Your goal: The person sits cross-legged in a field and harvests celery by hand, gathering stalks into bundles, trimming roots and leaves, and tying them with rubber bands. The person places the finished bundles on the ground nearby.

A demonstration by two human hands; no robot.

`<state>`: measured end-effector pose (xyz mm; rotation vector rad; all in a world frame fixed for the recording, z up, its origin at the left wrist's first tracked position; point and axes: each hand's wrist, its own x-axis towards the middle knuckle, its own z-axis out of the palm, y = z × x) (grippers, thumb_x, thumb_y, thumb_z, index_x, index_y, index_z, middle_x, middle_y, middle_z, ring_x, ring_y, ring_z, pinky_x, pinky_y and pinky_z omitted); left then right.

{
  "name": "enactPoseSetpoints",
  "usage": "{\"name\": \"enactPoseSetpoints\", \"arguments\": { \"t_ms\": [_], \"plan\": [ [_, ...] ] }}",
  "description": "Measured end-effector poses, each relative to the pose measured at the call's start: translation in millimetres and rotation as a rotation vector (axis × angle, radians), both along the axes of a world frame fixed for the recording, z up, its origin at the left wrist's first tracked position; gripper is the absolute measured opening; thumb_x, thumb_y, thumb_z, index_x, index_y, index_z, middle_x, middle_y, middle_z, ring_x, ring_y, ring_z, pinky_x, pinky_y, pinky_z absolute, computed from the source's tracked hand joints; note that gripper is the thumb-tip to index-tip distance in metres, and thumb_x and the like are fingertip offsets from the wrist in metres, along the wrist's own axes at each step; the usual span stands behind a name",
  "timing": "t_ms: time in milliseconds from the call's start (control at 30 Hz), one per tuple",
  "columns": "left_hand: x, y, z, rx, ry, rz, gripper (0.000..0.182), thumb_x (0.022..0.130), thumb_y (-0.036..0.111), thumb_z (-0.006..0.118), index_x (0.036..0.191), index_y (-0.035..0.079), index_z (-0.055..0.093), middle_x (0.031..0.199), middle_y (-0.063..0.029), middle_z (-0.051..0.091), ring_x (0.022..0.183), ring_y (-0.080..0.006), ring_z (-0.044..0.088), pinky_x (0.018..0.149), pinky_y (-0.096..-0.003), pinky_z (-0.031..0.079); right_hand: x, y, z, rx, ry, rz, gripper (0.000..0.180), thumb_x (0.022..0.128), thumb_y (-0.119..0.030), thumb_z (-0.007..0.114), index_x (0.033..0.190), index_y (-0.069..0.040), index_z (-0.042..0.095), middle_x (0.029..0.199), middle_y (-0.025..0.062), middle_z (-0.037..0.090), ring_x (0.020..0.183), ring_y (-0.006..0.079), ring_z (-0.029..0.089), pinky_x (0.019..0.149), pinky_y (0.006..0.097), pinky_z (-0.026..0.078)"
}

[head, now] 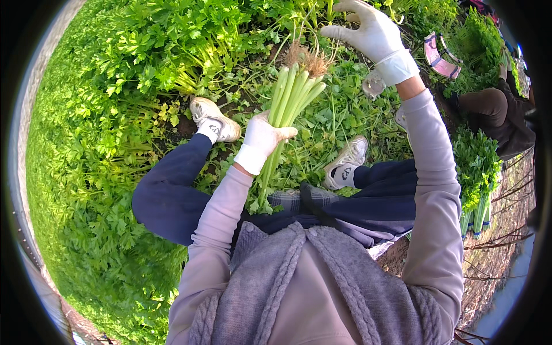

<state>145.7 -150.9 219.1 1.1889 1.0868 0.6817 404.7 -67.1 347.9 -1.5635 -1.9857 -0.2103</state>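
My left hand (pixel 264 134), in a white glove, is closed around the stalks of a bunch of celery (pixel 293 92). The root ends point up the picture, away from me, with brown roots (pixel 311 58) on some of them; the leafy ends hang down near my lap. Up and to the right, my right hand (pixel 366 32), also gloved in white, holds nothing; its thumb and fingers are apart, just beyond the roots. Loose thin stems lie near its thumb.
Dense leafy celery plants (pixel 172 39) stand ahead and to the left. Cut leaves (pixel 345 112) litter the soil between my shoes. At right lie a pink curved item (pixel 440 58) with dark bands and tied celery bunches (pixel 478 211); another person (pixel 500 105) crouches beyond.
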Motion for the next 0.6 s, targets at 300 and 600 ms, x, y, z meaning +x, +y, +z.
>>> {"name": "enactPoseSetpoints", "arguments": {
  "t_ms": [300, 600],
  "plan": [
    [-3.0, -2.6, -18.6, 0.067, 0.185, -0.043, 0.038, 0.069, 0.006, 0.081, 0.104, 0.001, 0.067, 0.084, -0.0054, 0.071, 0.067, -0.0120, 0.063, 0.065, -0.0275, 0.052, -46.5, -27.6, -39.8, -0.182, -0.311, 0.385, 0.019, 0.076, -0.027, 0.065, 0.079, -0.009, 0.067, 0.079, 0.0084, 0.064, 0.082, 0.0272, 0.065, 0.071, 0.0401, 0.052],
    [-5.7, -2.1, 1.7, -0.092, -0.027, -0.051, 0.040, 0.067, -0.001, 0.082, 0.104, -0.003, 0.064, 0.081, -0.0092, 0.069, 0.062, -0.0136, 0.063, 0.055, -0.0254, 0.052, -15.7, 10.2, -41.4, -0.187, -0.558, 0.122, 0.021, 0.087, -0.028, 0.060, 0.092, -0.008, 0.063, 0.095, 0.0092, 0.064, 0.095, 0.0269, 0.062, 0.082, 0.0375, 0.051]
  ]
}}
